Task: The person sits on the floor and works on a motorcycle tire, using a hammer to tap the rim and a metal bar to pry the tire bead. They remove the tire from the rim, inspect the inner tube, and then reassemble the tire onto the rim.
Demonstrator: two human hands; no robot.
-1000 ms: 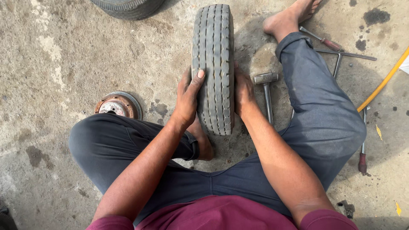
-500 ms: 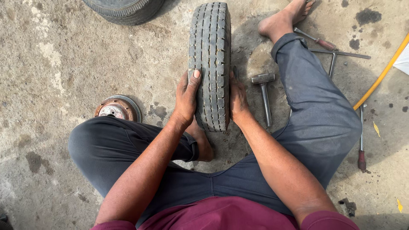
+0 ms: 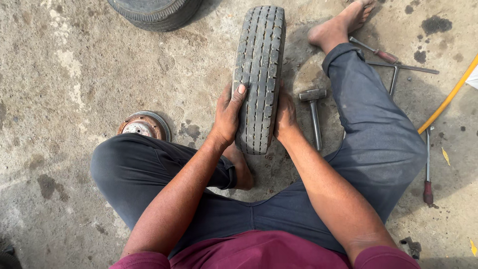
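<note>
A small worn black tyre (image 3: 259,69) stands upright on its tread on the concrete floor between my legs. My left hand (image 3: 228,114) grips its left side, thumb lying on the tread. On the tyre's right side my right hand (image 3: 285,115) presses against the sidewall. I sit on the ground in dark trousers, left knee bent, right leg stretched out past the tyre.
A hammer (image 3: 314,107) lies just right of the tyre. A rusty wheel hub (image 3: 144,125) sits by my left knee. Another tyre (image 3: 154,11) lies at the top. A cross wrench (image 3: 396,69), screwdrivers (image 3: 427,169) and a yellow hose (image 3: 448,97) lie at the right.
The view has shifted slightly, so the tyre sits a little lower in frame. Both hands keep the same hold on the tyre.
</note>
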